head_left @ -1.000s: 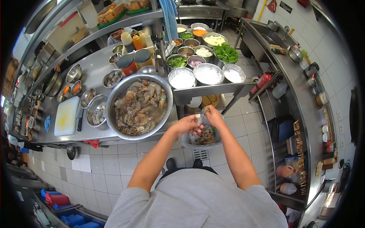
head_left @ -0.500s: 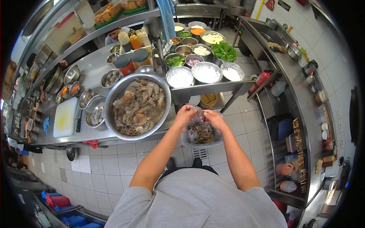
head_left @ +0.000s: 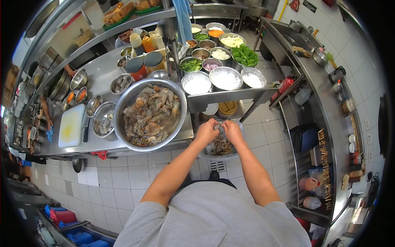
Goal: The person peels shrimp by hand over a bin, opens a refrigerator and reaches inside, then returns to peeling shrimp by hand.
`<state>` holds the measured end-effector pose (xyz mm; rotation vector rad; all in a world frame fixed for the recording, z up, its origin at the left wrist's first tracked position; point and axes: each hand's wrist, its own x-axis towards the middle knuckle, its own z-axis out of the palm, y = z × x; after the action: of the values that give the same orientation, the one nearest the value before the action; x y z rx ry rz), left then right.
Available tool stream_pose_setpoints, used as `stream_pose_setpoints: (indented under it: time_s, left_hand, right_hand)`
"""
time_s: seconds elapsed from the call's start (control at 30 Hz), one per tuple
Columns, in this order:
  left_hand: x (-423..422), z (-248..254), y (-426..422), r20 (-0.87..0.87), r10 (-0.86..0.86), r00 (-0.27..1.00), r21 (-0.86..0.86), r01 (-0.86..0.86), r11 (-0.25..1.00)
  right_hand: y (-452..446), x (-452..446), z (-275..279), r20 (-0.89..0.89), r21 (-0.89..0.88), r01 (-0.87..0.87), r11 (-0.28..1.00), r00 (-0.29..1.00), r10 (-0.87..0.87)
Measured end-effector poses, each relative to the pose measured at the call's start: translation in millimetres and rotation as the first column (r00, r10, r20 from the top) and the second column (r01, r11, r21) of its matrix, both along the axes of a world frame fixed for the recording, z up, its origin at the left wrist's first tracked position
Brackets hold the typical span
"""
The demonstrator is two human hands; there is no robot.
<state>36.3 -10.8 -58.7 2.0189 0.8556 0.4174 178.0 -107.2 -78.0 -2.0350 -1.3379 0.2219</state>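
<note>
Over a lined bin (head_left: 205,155), my left hand (head_left: 207,133) and my right hand (head_left: 233,132) are closed together on a shrimp (head_left: 217,126), mostly hidden by my fingers. Shrimp shells and heads (head_left: 220,147) lie in the bin just below. To the left on the steel counter, a large metal bowl (head_left: 119,119) holds many whole shrimp (head_left: 152,111) in cloudy liquid. Beside it, a smaller metal bowl (head_left: 95,128) contains pale, apparently peeled shrimp (head_left: 106,123).
A white cutting board (head_left: 70,127) and a knife (head_left: 85,134) lie on the left counter. Another person's hand (head_left: 49,124) is near a blue cloth (head_left: 49,134). Bowls of white powder (head_left: 225,78) and vegetables stand ahead. A steel shelf unit (head_left: 304,107) runs along the right.
My hands have turned inward and closed more tightly around the shrimp, covering more of it. At the far left, another person's hands have come further over the counter.
</note>
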Motion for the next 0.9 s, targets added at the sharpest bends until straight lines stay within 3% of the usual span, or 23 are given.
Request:
stream_pose_setpoints:
  time_s: [0.07, 0.37, 0.47, 0.53, 0.6, 0.67, 0.7, 0.73, 0.77, 0.8, 0.87, 0.9]
  left_hand:
    - [3.3, 0.3, -4.7, 0.006, 0.002, 1.0, 0.12, -0.002, 0.993]
    - [1.9, 1.4, -1.7, -0.135, 0.03, 0.99, 0.115, -0.014, 0.993]
    - [-0.9, 0.7, -3.0, -0.161, 0.037, 0.986, 0.12, -0.018, 0.993]
    - [-7.8, 5.2, -5.8, -0.179, 0.043, 0.983, 0.128, -0.02, 0.992]
    - [-18.2, 6.8, 0.0, -0.205, 0.047, 0.978, 0.141, -0.017, 0.99]
    - [-22.8, -2.3, 5.6, -0.159, -0.029, 0.987, -0.135, 0.007, 0.991]
    - [-23.9, -3.8, 5.5, -0.158, -0.029, 0.987, -0.138, 0.007, 0.99]
    - [-25.7, -4.8, 6.1, -0.033, 0.021, 0.999, -0.449, -0.034, 0.893]
    - [-28.0, -5.6, 7.3, 0.07, 0.111, 0.991, -0.714, -0.028, 0.7]
    - [-31.5, -3.4, 7.9, 0.068, 0.115, 0.991, -0.713, -0.032, 0.7]
    - [-38.0, 1.7, 10.4, 0.168, 0.224, 0.96, -0.837, 0.019, 0.547]
    - [-40.4, 4.7, 11.8, 0.167, 0.23, 0.959, -0.836, 0.014, 0.549]
  right_hand:
    - [1.0, -0.1, -8.0, -0.014, 0.035, 0.035, 0.999, 0.999, -0.035]
    - [12.1, -20.0, -15.1, 0.03, -0.034, 0.202, 0.979, 0.979, -0.201]
    - [11.7, -19.1, -20.0, 0.034, -0.098, 0.215, 0.972, 0.976, -0.213]
    - [5.8, -1.8, -34.3, 0.021, -0.278, 0.32, 0.906, 0.945, -0.327]
    - [-3.5, 18.3, -43.1, 0.001, -0.277, 0.307, 0.911, 0.948, -0.319]
    - [-9.6, 30.9, -48.1, -0.007, -0.282, 0.3, 0.912, 0.949, -0.314]
    - [-10.7, 34.7, -52.1, -0.018, -0.26, 0.261, 0.93, 0.961, -0.275]
    - [-10.6, 37.5, -55.9, -0.029, -0.235, 0.222, 0.946, 0.971, -0.235]
    - [-11.1, 38.9, -59.9, -0.03, -0.234, 0.22, 0.947, 0.972, -0.233]
    - [-12.7, 37.7, -64.0, 0.001, -0.171, 0.188, 0.967, 0.982, -0.19]
    - [-12.6, 34.2, -72.1, 0.032, -0.105, 0.147, 0.984, 0.989, -0.144]
    - [-12.1, 27.5, -61.5, -0.04, -0.053, 0.135, 0.989, 0.99, -0.137]
